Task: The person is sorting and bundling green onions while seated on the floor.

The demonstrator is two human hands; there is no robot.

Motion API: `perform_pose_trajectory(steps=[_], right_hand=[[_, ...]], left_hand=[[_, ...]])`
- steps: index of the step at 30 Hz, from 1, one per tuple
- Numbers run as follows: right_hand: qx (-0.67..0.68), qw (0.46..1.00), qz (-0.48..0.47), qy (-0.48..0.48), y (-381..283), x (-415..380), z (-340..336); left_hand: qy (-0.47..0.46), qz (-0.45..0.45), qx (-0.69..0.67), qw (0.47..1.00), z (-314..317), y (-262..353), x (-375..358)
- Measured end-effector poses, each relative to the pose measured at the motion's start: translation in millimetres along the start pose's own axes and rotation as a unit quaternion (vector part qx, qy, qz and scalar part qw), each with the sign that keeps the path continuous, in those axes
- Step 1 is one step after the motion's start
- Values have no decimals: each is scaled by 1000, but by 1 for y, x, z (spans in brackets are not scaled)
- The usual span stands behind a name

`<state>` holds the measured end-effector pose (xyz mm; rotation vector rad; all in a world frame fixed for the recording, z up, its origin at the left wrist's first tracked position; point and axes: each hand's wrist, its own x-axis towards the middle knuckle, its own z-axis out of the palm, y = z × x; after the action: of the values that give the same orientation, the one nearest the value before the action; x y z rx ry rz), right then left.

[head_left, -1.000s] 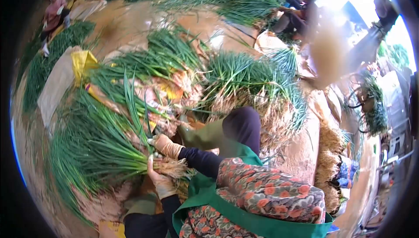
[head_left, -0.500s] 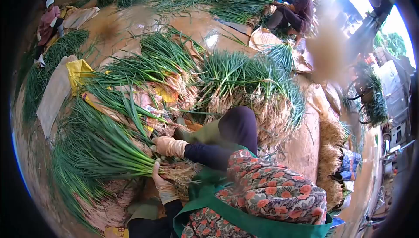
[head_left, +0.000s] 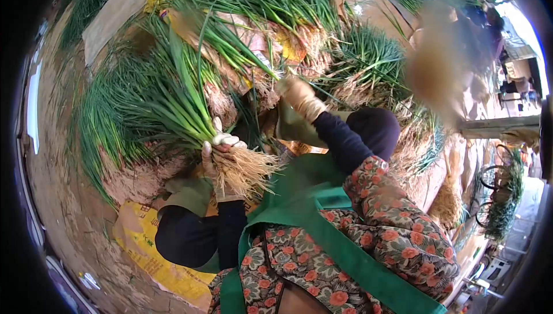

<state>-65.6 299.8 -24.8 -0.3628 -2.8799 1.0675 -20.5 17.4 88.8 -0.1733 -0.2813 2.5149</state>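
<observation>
green stalks point(head_left: 193, 119), left fingers point(head_left: 228, 139) closed around them

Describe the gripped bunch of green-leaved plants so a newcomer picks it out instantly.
Find the green apron at bottom centre, then the left hand just beyond it. The bunch is in its grip, leaves fanning up and left, straw-coloured roots spilling right. Unlike the heap lying to its left, it is clasped round its stems.

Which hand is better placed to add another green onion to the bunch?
Probably the right hand: it is beside other green onions, while the left hand is gripping the bunch.
</observation>
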Motion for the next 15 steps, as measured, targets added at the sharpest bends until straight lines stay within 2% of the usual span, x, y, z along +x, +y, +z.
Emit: perform_pose_trajectory(steps=[1, 2, 3, 4, 5, 6, 7, 8, 9, 10, 12, 13, 14, 15], right_hand=[[-74, 995, 38, 63, -23, 5, -32], [-136, 989, 13, 48, -16, 6, -39], [-155, 988, 10, -21, -8, 9, -37], [-137, 986, 11, -90, -5, 8, -33], [-93, 987, 14, -131, -10, 6, -27], [-13, 987, 20, -158, -21, 0, -21], [81, 981, 23, -176, -31, -9, -14], [124, 978, -14, -167, -58, -25, -18], [166, 972, -51, -160, -86, -40, -22], [32, 964, -212, -157, -89, -49, -17], [-72, 950, -157, -259, -119, -74, -23], [-142, 935, -87, -314, -147, -74, -44], [141, 939, -241, -201, -83, -71, 4], [174, 926, -166, -290, -93, -62, -17]], left_hand=[[-14, 3, 33, 999, -1, 1, 4], [30, 19, 85, 996, 8, 0, 5], [39, 12, 137, 990, 3, 6, 7], [46, 7, 188, 981, -8, 12, 11], [99, 32, 240, 965, -22, 15, 11], [146, 100, 343, 922, -17, 1, 16], [174, 71, 340, 922, -27, 0, 17], [202, 40, 336, 919, -39, 1, 18], [210, 8, 389, 897, -42, 2, 19], [215, -25, 440, 872, -44, 3, 19], [259, -7, 341, 904, -35, -11, 19], [234, 14, 351, 907, -28, -15, 19], [233, 12, 340, 911, -28, -15, 17], [229, 11, 330, 916, -30, -12, 16]])
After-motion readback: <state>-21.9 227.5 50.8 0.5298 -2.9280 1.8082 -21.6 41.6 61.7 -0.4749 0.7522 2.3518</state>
